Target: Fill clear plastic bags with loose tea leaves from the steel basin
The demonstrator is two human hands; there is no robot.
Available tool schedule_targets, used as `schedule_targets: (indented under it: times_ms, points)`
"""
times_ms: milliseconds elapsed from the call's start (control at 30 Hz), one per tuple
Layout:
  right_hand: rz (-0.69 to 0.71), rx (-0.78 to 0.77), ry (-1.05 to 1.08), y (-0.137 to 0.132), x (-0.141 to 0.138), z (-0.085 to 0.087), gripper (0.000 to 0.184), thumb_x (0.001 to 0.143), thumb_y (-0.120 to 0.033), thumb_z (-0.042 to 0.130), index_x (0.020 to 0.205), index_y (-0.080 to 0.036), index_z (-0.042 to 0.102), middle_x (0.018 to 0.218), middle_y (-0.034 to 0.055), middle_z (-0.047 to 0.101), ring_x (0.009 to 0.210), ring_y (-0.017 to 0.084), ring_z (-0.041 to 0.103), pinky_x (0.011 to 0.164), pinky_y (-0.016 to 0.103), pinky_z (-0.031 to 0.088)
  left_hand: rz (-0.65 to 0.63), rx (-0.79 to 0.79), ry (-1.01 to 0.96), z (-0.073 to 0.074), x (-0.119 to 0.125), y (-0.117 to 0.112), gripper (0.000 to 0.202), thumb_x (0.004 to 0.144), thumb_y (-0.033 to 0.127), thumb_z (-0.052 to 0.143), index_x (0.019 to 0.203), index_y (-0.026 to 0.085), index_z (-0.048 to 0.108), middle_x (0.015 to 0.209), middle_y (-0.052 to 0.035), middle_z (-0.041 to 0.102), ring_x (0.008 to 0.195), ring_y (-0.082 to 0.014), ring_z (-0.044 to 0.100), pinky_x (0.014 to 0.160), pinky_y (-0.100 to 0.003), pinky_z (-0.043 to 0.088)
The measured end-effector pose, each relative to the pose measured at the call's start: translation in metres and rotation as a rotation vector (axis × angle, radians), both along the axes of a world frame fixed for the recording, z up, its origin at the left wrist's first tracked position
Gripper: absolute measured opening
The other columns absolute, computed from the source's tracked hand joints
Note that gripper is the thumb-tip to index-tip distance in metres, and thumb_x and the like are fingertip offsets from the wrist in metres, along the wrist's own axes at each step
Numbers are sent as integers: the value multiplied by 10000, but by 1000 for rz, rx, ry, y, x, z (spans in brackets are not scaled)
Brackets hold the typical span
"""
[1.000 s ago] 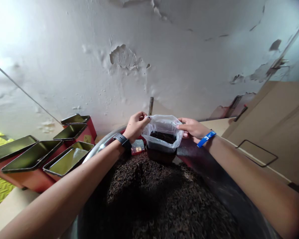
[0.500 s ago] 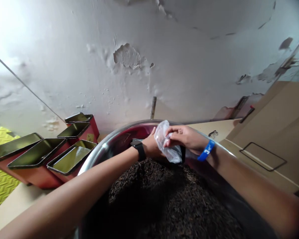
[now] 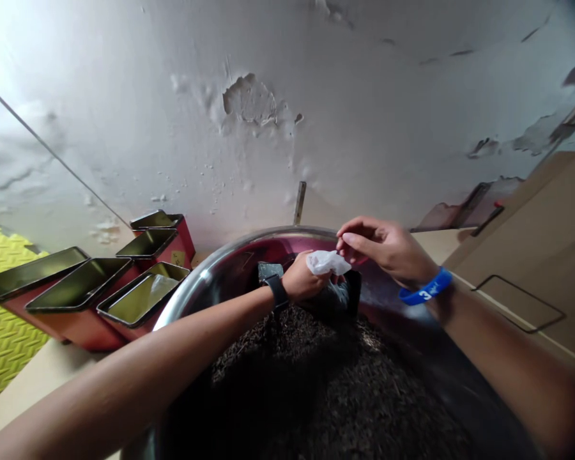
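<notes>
My left hand (image 3: 304, 278) is closed around the gathered neck of a clear plastic bag (image 3: 329, 262), whose crumpled top pokes out above the fist. The bag's lower part sits inside the far side of a large metal basin (image 3: 206, 275), beside something dark that I cannot make out. Up and to the right, my right hand (image 3: 386, 249) hovers apart from the bag, fingers loosely bent and nothing seen in them. Dark, dry loose tea leaves (image 3: 345, 377) are heaped in the basin below both hands.
Several open red tins (image 3: 81, 319) stand left of the basin, one with clear plastic (image 3: 161, 286) inside. Yellow textured matting (image 3: 9, 319) lies beyond them. A cardboard box (image 3: 541, 236) is at the right, and a peeling wall (image 3: 182, 115) rises behind.
My right hand has let go of the plastic bag and moved up and right. The bag's top, upright before, is now folded over in my left fist. The view shifted slightly.
</notes>
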State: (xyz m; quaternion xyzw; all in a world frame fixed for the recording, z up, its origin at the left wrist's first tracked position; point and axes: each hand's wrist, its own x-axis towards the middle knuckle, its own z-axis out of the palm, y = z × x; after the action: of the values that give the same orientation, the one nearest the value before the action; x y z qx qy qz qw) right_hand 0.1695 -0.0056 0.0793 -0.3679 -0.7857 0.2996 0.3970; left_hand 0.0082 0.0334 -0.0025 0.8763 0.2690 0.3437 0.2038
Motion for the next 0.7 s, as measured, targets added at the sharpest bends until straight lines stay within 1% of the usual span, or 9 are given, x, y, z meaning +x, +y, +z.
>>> schedule_targets:
  times_ms: [67,133,200,267,367,433,533,633,700]
  points:
    - [-127,116,-170,11,7,-6,267,753,-406,601,912,-191,613,822,44,649,736,170,597,689,314,484,51,114,43,1,-4,0,183,787,86,390,791,149,563,806,-19,634,769,-129,562,794,-293,438]
    - [-201,143,-311,26,13,-19,259,756,-411,587,895,-197,632,838,45,655,758,176,591,733,327,470,144,283,150,7,-9,-1,122,745,112,470,802,155,568,849,-24,623,846,-166,540,856,-347,403]
    - [-256,73,-334,43,17,-35,254,792,-404,531,880,-189,636,841,52,655,768,181,585,717,322,474,233,412,264,15,-16,-3,145,717,130,512,843,163,576,926,-33,600,925,-196,508,878,-373,378]
    - [-230,-94,-312,55,19,-49,286,813,-418,488,889,-184,633,881,61,650,811,192,580,658,298,486,282,460,362,23,-22,-4,144,723,158,520,853,167,582,964,-43,577,924,-196,502,836,-349,394]
    - [-153,-277,-277,63,18,-61,367,833,-477,435,908,-179,636,952,68,638,867,207,567,605,279,492,310,430,437,32,-31,-4,159,782,280,507,858,162,582,963,-59,564,806,-165,537,697,-282,420]
    - [-138,-279,-255,61,16,-63,406,832,-507,429,920,-170,639,974,71,633,877,210,562,611,281,492,310,366,429,34,-36,-3,231,804,365,492,869,161,579,935,-55,577,727,-142,550,621,-249,406]
    - [-126,-316,-188,55,11,-65,436,821,-536,445,931,-161,639,993,80,626,878,197,558,619,263,481,298,274,378,35,-44,3,296,770,437,534,887,169,586,869,-37,610,698,-135,553,600,-236,388]
    - [-96,-500,-109,55,4,-68,463,840,-552,405,955,-161,623,921,84,629,739,141,564,572,232,464,277,143,355,35,-56,11,346,714,491,589,792,154,595,721,-13,604,604,-118,510,543,-226,349]
    - [-72,-600,-127,62,-5,-70,436,843,-528,421,953,-154,616,789,66,626,592,104,532,507,218,442,202,13,351,36,-64,16,353,675,493,629,704,144,585,640,8,573,553,-100,467,507,-215,318]
